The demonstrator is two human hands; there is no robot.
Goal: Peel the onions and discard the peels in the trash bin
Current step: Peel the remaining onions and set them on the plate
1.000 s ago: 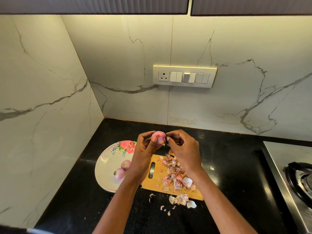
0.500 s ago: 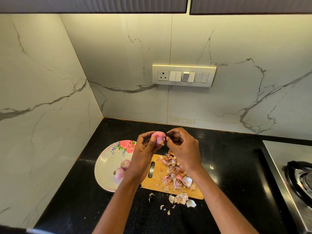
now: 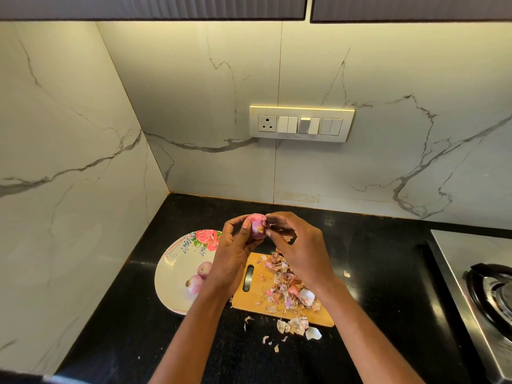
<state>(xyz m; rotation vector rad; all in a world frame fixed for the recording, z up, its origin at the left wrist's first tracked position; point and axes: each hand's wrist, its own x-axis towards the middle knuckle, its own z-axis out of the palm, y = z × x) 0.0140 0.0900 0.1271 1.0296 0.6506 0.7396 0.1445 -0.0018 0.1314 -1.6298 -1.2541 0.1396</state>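
My left hand grips a small pink onion above the counter. My right hand pinches a strip of skin at the onion's right side. Below the hands lies a wooden cutting board heaped with onion peels. More peels are scattered on the black counter in front of the board. Two peeled onions sit on a floral plate to the left. No trash bin is in view.
The black counter ends in a marble corner at the left and back. A steel gas stove stands at the right edge. A switch panel is on the back wall, cabinets overhead.
Both hands have stayed at the onion. My right fingers have shifted slightly at its right side, working on the skin. Nothing else has moved.
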